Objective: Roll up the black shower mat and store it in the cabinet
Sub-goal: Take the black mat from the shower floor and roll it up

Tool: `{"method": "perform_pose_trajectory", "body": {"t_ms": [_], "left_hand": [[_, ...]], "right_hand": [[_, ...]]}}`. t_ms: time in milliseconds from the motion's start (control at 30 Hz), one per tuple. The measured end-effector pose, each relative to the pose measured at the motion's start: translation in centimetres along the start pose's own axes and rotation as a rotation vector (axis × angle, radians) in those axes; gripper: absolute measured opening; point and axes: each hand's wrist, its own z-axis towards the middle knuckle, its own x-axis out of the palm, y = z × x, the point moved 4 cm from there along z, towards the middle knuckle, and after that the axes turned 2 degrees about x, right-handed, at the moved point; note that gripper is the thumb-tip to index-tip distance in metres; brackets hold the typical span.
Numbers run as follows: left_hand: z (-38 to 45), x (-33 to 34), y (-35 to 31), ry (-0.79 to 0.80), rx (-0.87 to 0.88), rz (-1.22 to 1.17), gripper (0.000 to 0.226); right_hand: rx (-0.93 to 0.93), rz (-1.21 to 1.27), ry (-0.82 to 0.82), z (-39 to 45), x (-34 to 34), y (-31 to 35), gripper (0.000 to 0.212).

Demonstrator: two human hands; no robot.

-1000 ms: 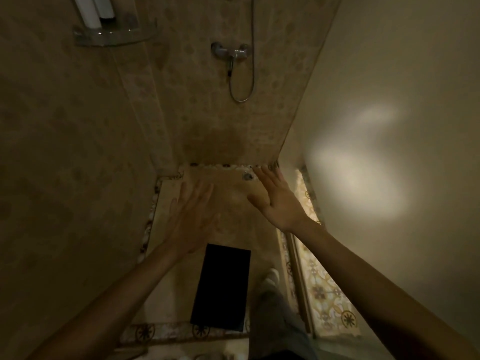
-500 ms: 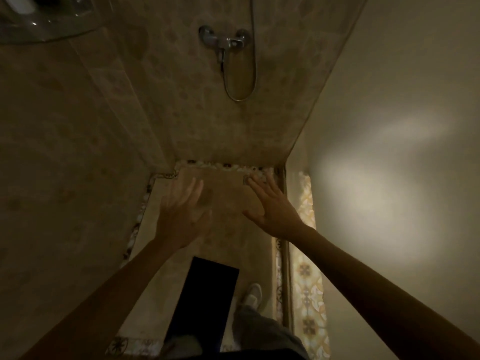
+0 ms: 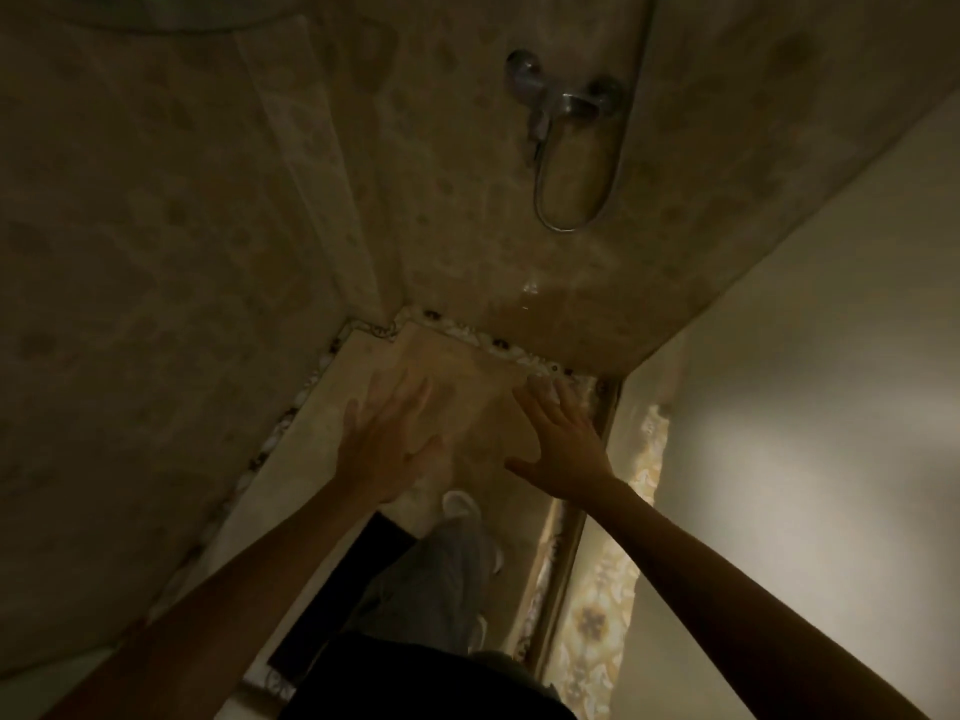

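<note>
The black shower mat (image 3: 337, 600) lies flat on the beige shower floor, low in the head view, partly hidden behind my grey trouser leg. My left hand (image 3: 387, 446) is stretched forward above the floor, fingers spread, holding nothing. My right hand (image 3: 563, 444) is beside it on the right, also spread and holding nothing. Both hands are well beyond the mat's far edge and do not touch it. No cabinet shows.
My leg and white shoe (image 3: 460, 504) stand on the shower floor right of the mat. A chrome tap with a looped hose (image 3: 563, 103) hangs on the far tiled wall. A raised threshold (image 3: 566, 558) and pale wall close the right side.
I have stepped into the shower: my foot has moved forward beside the mat, and my leg now covers part of it. Both hands stay spread and have dropped lower in view.
</note>
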Motion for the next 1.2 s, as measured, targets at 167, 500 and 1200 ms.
{"method": "perform_pose_trajectory", "body": {"t_ms": [167, 500, 1200], "left_hand": [[4.4, 2.5, 3.9, -0.012, -0.211, -0.071, 0.086], [9.5, 4.2, 6.0, 0.051, -0.531, -0.189, 0.078], [-5.1, 13.7, 7.4, -0.087, -1.576, -0.697, 0.082]], "right_hand": [[-0.127, -0.115, 0.070, 8.6, 0.7, 0.0, 0.096], [-0.259, -0.363, 0.283, 19.8, -0.4, 0.5, 0.078], [-1.638, -0.788, 0.668, 22.3, 16.0, 30.7, 0.070]]}}
